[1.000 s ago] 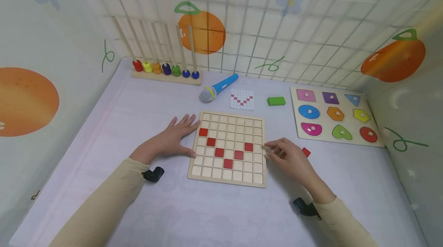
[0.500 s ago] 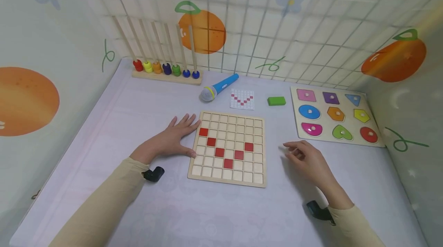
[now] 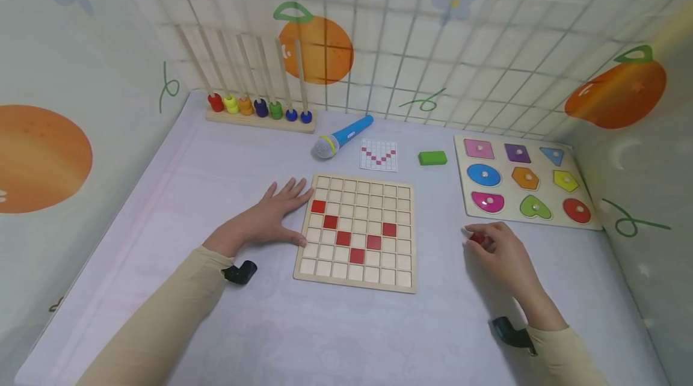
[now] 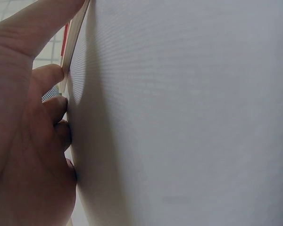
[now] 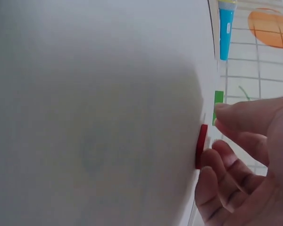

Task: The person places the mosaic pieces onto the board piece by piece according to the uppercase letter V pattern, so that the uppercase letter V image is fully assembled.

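My left hand [image 3: 273, 216] lies with fingers spread on the table, its thumb and fingertips touching the left edge of the wooden grid board [image 3: 354, 285]. Red square tiles form a slanted V pattern in the board's cells. To the right of the board, my right hand [image 3: 500, 251] is over a loose red tile [image 3: 477, 238], which shows between thumb and forefinger in the head view. In the right wrist view this red tile [image 5: 201, 147] stands close to the fingertips; whether they touch it I cannot tell. The thumb and fingers are loosely bent and not closed round it.
Behind the board lie a blue toy microphone [image 3: 346, 135], a small pattern card [image 3: 379, 165] and a green block [image 3: 432, 159]. A shape puzzle board [image 3: 511, 196] is at the back right. A peg stand with coloured beads [image 3: 260, 123] stands at the back left.
My right hand has moved right, away from the board's right edge, to the loose red tile, which was visible beyond the hand at first. The left hand and board have stayed put.
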Demonstrator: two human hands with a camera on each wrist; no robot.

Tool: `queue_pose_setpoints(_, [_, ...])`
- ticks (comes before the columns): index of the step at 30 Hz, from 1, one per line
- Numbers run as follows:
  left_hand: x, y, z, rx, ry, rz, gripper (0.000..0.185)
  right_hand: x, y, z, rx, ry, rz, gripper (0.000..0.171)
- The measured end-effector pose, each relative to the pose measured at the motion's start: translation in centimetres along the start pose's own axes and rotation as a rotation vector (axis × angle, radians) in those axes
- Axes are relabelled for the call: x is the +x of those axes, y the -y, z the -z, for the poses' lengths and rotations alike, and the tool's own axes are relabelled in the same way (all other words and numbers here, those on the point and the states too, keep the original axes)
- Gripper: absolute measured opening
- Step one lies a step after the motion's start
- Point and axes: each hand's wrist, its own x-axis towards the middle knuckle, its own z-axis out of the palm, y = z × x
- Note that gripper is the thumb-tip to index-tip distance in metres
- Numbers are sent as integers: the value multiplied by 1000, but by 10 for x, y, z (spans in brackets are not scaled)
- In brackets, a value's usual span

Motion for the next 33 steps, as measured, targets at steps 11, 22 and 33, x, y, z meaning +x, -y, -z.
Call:
queue_pose_setpoints(11, [1, 1, -1, 7, 1, 6, 117, -3, -10, 2, -3, -19, -46, 37])
queue_pose_setpoints(22, [1, 1, -1, 5, -2, 0, 117, 0, -14, 0, -3, 7, -67, 36])
queue_pose_setpoints(33, [1, 1, -1, 14, -6, 2, 118, 0, -15, 1, 19, 34, -50, 36])
